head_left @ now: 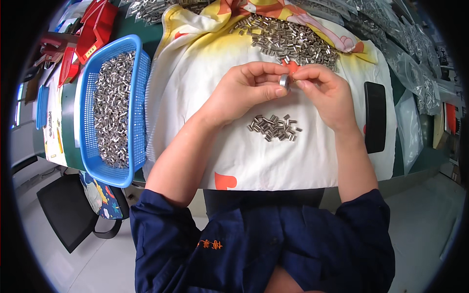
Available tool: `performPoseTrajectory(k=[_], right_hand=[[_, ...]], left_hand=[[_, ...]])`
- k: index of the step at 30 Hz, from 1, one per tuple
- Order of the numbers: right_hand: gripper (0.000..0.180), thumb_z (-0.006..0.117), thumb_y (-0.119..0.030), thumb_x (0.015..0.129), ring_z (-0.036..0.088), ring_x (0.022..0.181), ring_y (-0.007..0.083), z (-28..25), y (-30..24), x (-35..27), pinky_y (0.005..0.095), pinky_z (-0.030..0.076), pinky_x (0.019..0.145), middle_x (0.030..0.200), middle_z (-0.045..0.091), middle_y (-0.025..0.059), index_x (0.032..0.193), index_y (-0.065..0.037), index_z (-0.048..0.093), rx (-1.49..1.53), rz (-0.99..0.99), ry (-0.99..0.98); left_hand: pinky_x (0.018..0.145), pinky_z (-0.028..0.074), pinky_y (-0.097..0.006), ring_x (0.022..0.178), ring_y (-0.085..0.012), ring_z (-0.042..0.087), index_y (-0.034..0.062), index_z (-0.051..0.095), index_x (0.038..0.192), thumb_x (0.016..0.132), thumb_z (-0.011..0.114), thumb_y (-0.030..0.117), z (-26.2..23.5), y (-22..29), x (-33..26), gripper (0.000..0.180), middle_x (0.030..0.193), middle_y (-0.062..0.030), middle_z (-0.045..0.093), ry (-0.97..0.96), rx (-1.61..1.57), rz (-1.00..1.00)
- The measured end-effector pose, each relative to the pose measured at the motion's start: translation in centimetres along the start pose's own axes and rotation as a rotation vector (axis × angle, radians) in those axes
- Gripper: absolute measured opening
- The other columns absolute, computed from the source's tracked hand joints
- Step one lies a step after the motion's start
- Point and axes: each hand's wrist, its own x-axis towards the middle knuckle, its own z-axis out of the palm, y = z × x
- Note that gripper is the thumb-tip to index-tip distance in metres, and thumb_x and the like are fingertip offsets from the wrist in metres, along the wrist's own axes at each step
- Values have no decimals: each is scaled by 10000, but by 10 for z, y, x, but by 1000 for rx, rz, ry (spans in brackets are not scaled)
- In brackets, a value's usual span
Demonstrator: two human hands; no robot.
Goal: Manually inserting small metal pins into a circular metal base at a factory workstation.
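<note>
Over the white patterned cloth (249,168), my hands meet fingertip to fingertip. My left hand (237,90) pinches a short silvery metal ring (284,81) between thumb and fingers. Close against it, my right hand (332,95) has its thumb and forefinger pressed together; whatever they hold is too small to make out. Just below the hands lies a small heap of short metal cylinders (272,128). A much larger heap of the same metal cylinders (293,39) spreads over the cloth beyond my fingers.
A blue plastic basket (138,115) full of metal pieces stands left, red bins (95,31) behind it. A black flat phone-like object (374,117) lies at the cloth's right edge. Clear plastic bags of metal parts (415,68) crowd the far right. A black chair (68,210) stands lower left.
</note>
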Motion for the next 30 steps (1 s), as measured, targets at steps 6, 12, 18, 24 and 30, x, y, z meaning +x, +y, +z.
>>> performPoseTrajectory(k=[6,12,18,24,30], right_hand=[[99,611,22,756,566,730,94,1,2,-1,219,457,671,821,616,31,853,2,613,-81,-103,-55],[96,632,23,719,586,696,142,11,-10,-2,249,477,615,759,602,63,801,-23,615,-378,-250,69],[115,636,42,677,581,678,195,16,-7,0,284,476,591,728,596,65,758,-31,600,-368,-310,160],[91,629,27,706,581,655,191,11,-6,1,277,470,587,726,600,63,773,-32,607,-565,-439,104],[109,639,16,705,571,642,143,1,-16,-1,241,460,603,718,599,46,802,-24,610,-382,-159,-35]], left_hand=[[830,469,-250,898,-128,585,-15,526,1120,779,629,-13,3,-5,1,356,990,-68,611,85,61,17],[803,484,-234,885,-124,596,-41,524,1104,779,634,-3,4,-7,0,345,1013,-82,600,136,157,62],[802,486,-235,890,-122,594,-44,528,1099,777,638,-2,2,-8,3,342,1024,-95,598,142,126,58],[784,486,-223,872,-106,590,-43,544,1087,771,653,17,2,-6,2,340,956,-69,617,132,175,57],[762,484,-209,832,-87,583,-31,568,1062,759,668,21,4,1,-4,324,926,-53,617,61,189,-67]])
